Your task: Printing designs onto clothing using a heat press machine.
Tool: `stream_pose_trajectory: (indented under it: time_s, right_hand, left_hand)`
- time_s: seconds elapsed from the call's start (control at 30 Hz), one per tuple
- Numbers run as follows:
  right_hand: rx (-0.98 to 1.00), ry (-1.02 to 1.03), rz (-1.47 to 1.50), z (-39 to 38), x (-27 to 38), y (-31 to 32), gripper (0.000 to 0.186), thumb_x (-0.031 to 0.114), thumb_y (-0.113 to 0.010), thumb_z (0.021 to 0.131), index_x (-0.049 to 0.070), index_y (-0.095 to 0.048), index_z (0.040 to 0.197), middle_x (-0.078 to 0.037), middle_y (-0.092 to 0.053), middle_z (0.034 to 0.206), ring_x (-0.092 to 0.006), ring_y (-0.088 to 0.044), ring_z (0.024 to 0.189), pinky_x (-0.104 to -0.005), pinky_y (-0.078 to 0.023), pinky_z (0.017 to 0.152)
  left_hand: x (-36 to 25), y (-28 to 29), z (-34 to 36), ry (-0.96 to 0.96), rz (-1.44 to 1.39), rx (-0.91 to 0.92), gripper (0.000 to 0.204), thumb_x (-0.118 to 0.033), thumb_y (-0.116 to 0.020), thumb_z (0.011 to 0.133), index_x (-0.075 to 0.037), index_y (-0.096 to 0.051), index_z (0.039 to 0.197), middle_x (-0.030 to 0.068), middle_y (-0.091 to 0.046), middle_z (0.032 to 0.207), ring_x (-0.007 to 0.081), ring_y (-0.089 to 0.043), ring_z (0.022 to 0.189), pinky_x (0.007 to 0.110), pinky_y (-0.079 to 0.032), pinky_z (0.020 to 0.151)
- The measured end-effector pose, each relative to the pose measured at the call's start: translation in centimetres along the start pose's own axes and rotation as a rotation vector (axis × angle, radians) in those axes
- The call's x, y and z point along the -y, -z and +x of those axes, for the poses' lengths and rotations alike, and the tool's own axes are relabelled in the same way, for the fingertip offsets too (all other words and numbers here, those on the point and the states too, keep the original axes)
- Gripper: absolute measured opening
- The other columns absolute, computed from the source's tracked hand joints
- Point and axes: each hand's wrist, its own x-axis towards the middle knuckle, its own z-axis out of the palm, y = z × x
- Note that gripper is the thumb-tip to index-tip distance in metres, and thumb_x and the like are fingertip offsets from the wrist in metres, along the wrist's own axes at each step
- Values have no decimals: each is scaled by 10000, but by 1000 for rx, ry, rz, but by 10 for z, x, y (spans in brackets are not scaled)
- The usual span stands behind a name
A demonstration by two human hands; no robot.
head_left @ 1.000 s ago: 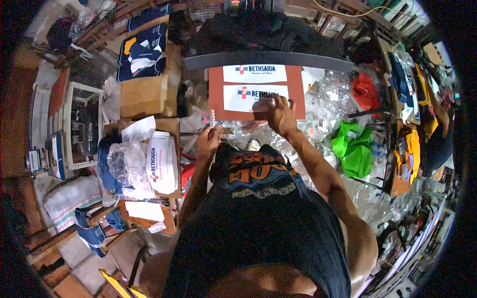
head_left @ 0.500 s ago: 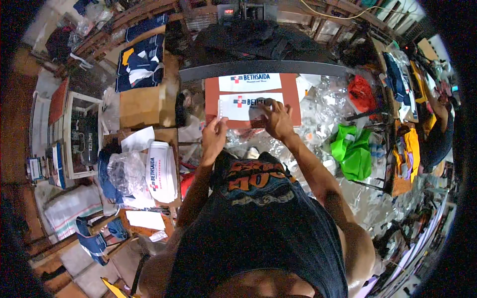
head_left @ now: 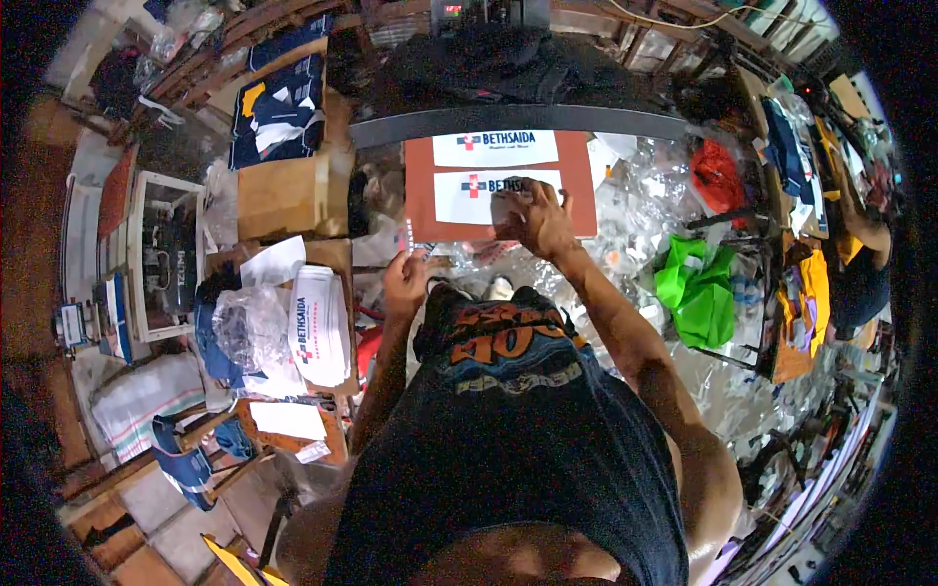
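Note:
Two white printed pieces lie one behind the other on a reddish-brown board (head_left: 418, 186). The nearer printed piece (head_left: 454, 200) has my right hand (head_left: 542, 217) over its right part, fingers bent and apart, their tips at its surface. The farther printed piece (head_left: 493, 149) is untouched. Just off the board's near left corner, my left hand (head_left: 404, 280) pinches a narrow white strip (head_left: 407, 236) with small marks along it. The strip's lower end is hidden by the fingers.
Left of me are a stack of folded white printed pieces (head_left: 320, 327) and crumpled clear plastic (head_left: 256, 337). On the right lie a green bag (head_left: 694, 293), a red bag (head_left: 718, 178) and loose clear plastic. A dark bar (head_left: 518, 119) runs behind the board. Another person's arm (head_left: 865, 225) shows far right.
My left hand has drawn the narrow strip off the left end of the nearer printed piece, toward me and left. My right hand has stayed on that piece.

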Motion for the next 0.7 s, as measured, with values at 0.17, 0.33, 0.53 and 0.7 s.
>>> stream_pose_trajectory:
  time_s: [0.17,0.33,0.53,0.7]
  right_hand:
    - [17,-3,-21,2,-6,-3,630,467,-645,913,241,-501,1483,-89,-429,1536,-324,-380,1408,-675,-269,1130]
    - [-13,29,55,2,5,8,479,426,-563,989,245,-573,1432,-119,-454,1499,-345,-387,1410,-697,-233,1136]
    - [-128,32,10,3,-18,-27,460,416,-575,982,237,-599,1404,-82,-479,1488,-319,-405,1402,-682,-255,1126]
    - [-88,38,72,0,-6,1,469,425,-608,962,236,-611,1392,-68,-484,1487,-310,-412,1398,-660,-260,1132]
  left_hand:
    - [8,4,-7,60,81,-41,263,-224,-602,1025,8,-709,1091,25,-690,771,100,-600,668,279,-481,632]
    - [23,9,-8,23,132,-77,279,-259,-619,1005,-12,-720,1087,25,-664,707,102,-590,638,288,-474,617]
    - [7,3,-5,60,117,-31,291,-283,-625,992,-21,-732,1063,37,-645,683,121,-606,636,306,-482,620]
    - [6,3,-5,70,179,-54,300,-300,-623,982,-40,-740,1077,34,-642,685,126,-601,627,313,-486,629]
